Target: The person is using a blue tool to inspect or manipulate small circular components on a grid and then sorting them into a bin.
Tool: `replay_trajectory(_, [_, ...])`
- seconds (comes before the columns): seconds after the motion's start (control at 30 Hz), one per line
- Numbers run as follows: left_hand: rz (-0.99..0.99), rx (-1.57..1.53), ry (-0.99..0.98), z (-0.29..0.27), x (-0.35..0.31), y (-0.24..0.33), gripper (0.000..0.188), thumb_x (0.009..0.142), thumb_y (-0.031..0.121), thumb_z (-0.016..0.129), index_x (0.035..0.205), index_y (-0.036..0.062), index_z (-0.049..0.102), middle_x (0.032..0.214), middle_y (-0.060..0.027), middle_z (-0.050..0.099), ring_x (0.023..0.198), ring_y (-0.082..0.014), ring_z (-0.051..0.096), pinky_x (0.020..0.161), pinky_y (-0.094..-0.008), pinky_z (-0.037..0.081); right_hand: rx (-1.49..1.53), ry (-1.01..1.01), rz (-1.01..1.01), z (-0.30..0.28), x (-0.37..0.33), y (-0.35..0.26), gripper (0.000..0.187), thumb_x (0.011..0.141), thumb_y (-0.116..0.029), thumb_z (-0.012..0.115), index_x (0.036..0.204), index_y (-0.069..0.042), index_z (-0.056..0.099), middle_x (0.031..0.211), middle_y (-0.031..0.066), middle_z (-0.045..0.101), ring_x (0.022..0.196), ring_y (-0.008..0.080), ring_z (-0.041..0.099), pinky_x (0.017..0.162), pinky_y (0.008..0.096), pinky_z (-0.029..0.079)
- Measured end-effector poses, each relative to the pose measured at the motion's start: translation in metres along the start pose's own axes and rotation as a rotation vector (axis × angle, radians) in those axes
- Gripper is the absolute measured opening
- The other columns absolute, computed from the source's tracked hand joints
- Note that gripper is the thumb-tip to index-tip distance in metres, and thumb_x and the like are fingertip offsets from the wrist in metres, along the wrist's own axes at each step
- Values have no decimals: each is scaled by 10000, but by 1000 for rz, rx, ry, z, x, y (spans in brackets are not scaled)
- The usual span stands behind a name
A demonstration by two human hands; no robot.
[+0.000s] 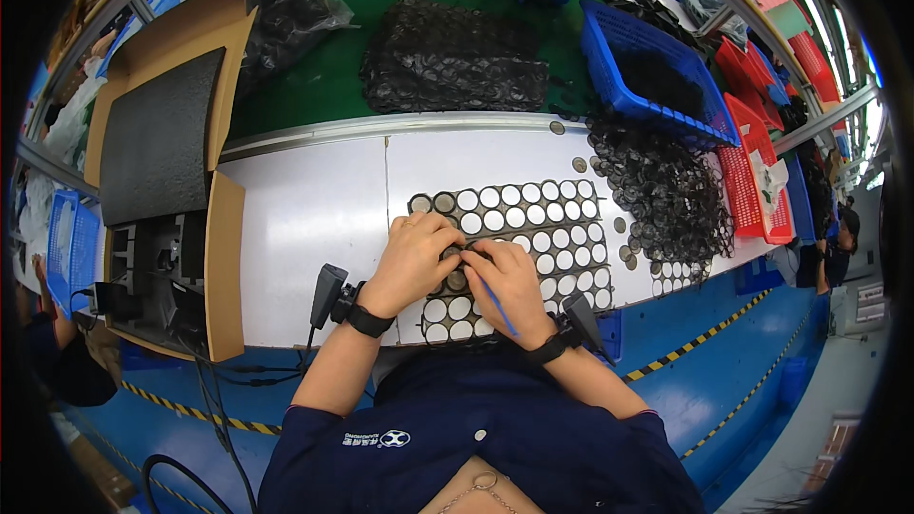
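Grid of round pieces (543,241) on the counter (305,219): mostly white, a few grey; apparently part-done, remainder uncertain. Right hand (509,287): fingers closed around blue stick (497,306). Left hand (414,257): fingers curled over grid, grip indiscernible.

Navy shirt (562,443): white oval logo (394,439) on the chest around 6:30, with tiny white lettering beside it, sitting upside down from up here
Blue basket (617,33): kinda looks like dark lettering on the inner wall, about 1:30, too blurry to make out tbh
Floor tape: black-and-yellow hazard stripes, one run near 4 o'clock (697,335), another near 8
Wall panel (871,301): just past 3, might be a notice, way too small to read
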State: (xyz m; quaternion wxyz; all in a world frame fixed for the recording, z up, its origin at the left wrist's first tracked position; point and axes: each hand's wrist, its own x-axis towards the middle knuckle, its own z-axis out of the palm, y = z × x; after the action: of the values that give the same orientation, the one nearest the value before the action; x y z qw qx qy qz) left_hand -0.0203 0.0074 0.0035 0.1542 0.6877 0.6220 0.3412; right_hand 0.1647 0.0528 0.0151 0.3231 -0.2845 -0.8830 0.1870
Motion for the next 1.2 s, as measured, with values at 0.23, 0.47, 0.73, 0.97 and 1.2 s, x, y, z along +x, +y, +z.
replay_trajectory(0.23, [-3,7,11,-3,-1,2,176,812,161,749,979,113,721,1019,-36,647,1034,-264,582,901,-398,390,232,-76,47,-12,4,26,170,937,-131,650,1044,-24,727,970,115,734,939,290,661,886,387,460])
replay_trajectory(0.47, [-17,-19,-22,-3,0,1,181,806,150,752,981,110,722,1024,-34,641,1047,-266,578,920,-401,392,250,-68,227,-8,1,19,196,968,-175,630,1048,-33,740,955,104,736,933,278,649,855,394,463])
replay_trajectory(0.73, [-20,-17,-16,-3,-1,2,198,804,146,753,1001,129,733,1016,-32,639,1036,-261,577,917,-401,394,263,-53,238,-4,-1,21,177,953,-158,647,1034,-35,743,966,102,732,926,282,644,864,395,470])
replay_trajectory(0.97, [-14,-4,-7,-1,-1,0,187,809,147,748,994,128,731,1012,-33,631,1021,-262,579,914,-402,399,-143,-4,-133,-4,-3,14,219,872,-94,724,1080,-27,708,1089,113,703,1042,273,645,927,422,461])
replay_trajectory(1.2, [11,-8,-7,-5,-2,2,191,795,159,763,978,120,726,1014,-36,635,1019,-262,579,920,-409,404,-707,391,104,-114,7,145,187,922,-104,681,1093,-55,740,1117,179,680,1038,385,606,906,452,478])
